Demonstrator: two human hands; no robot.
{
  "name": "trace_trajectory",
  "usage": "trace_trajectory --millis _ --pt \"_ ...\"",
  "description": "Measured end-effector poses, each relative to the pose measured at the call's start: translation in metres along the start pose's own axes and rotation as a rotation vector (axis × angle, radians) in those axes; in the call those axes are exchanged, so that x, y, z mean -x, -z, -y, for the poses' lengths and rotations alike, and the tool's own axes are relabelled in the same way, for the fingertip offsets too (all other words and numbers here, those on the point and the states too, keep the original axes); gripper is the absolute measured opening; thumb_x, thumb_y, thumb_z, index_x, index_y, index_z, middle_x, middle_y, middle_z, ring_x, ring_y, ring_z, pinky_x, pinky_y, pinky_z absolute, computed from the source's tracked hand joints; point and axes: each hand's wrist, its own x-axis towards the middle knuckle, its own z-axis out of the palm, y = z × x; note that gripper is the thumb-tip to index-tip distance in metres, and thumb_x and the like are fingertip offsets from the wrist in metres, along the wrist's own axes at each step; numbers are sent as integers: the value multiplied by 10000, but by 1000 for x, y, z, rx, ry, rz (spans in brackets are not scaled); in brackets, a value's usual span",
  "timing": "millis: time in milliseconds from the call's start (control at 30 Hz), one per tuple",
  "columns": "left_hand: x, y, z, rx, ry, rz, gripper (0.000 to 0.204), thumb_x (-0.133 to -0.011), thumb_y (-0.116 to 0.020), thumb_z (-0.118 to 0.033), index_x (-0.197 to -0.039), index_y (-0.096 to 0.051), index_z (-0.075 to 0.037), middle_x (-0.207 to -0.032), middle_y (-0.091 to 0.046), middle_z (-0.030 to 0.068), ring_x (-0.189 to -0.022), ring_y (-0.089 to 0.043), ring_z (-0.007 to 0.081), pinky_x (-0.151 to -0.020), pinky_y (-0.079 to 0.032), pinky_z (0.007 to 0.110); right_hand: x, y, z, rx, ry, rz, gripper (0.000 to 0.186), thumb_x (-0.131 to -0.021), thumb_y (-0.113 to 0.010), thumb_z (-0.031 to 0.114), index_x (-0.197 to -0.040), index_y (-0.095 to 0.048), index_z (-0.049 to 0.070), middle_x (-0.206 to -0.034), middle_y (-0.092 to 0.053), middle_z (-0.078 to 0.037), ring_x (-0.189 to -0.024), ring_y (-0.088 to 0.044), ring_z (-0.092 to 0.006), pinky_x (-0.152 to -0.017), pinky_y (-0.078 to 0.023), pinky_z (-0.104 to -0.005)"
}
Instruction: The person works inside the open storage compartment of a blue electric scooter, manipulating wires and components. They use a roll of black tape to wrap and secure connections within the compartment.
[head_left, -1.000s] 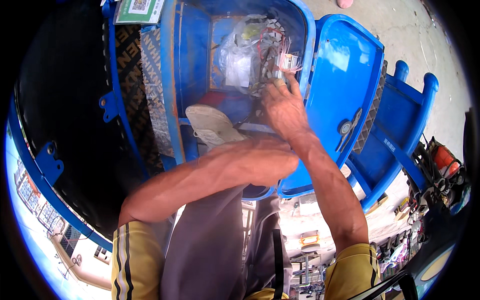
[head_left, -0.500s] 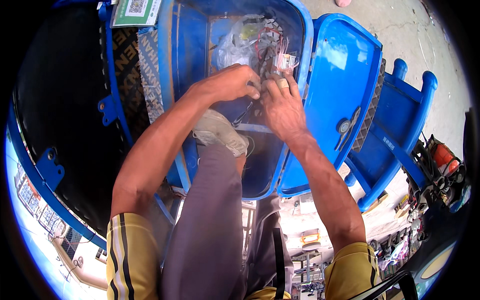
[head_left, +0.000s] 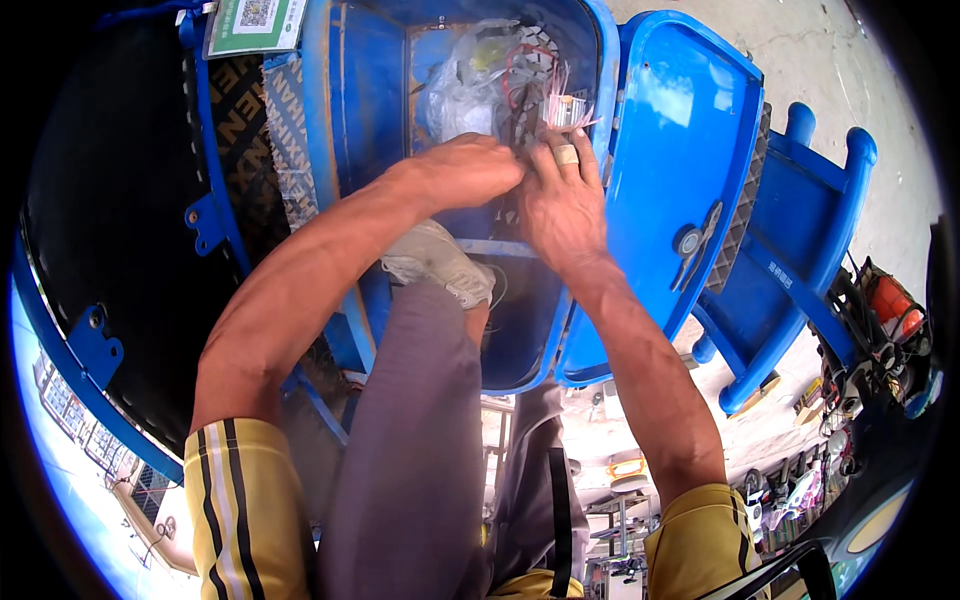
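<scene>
Inside an open blue box (head_left: 330, 130), my two hands meet over its far right part. My left hand (head_left: 472, 168) is closed, its fingertips beside my right hand; whatever they pinch is hidden. My right hand (head_left: 562, 205) has its fingers bent downward, with a pale band on one finger, and its grip is hidden too. Just beyond its fingertips stands a small pale block (head_left: 568, 110) with thin pinkish wires sticking up. Left of that lie a crumpled clear plastic bag (head_left: 460, 95) and red wire (head_left: 512, 75) among grey-white fragments.
My shoe (head_left: 440, 262) rests at the box's near part, by a crossbar (head_left: 500, 247). The blue lid (head_left: 665, 150) lies open on the right, with a pliers-like tool (head_left: 700, 250) and a round black-rimmed piece (head_left: 687, 241) on it. Beyond is a blue rack (head_left: 800, 250); a black padded surface (head_left: 120, 220) fills the left.
My left hand has turned over and its fingers have closed in against my right hand, with the left elbow swinging outward. My right hand stays nearly in place. The view has shifted slightly.
</scene>
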Motion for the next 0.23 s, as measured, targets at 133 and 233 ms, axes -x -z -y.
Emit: trace_trajectory --millis 133,233 --pt "0 -2 -4 -6 54 -7 157 -999 -623 -92 -1074 -738 -15 -1052 -800 226 -1059 -770 435 -922 -610 553 2 -4 -2 43 -3 16 288 -862 -750 151 -1113 -823 31 -1350 -646 -91 -1502 -501 -303 -1353 -285 -542" --pt "2 -3 -4 46 69 -77 177 -876 -738 -117 -1023 -786 -29 -1007 -825 197 -959 -814 395 -863 -657 498 2 -1 0 -43 -20 38 265 -903 -676 105 -1090 -812 -25 -1398 -667 -128 -1516 -494 -342 -1359 -291 -536"
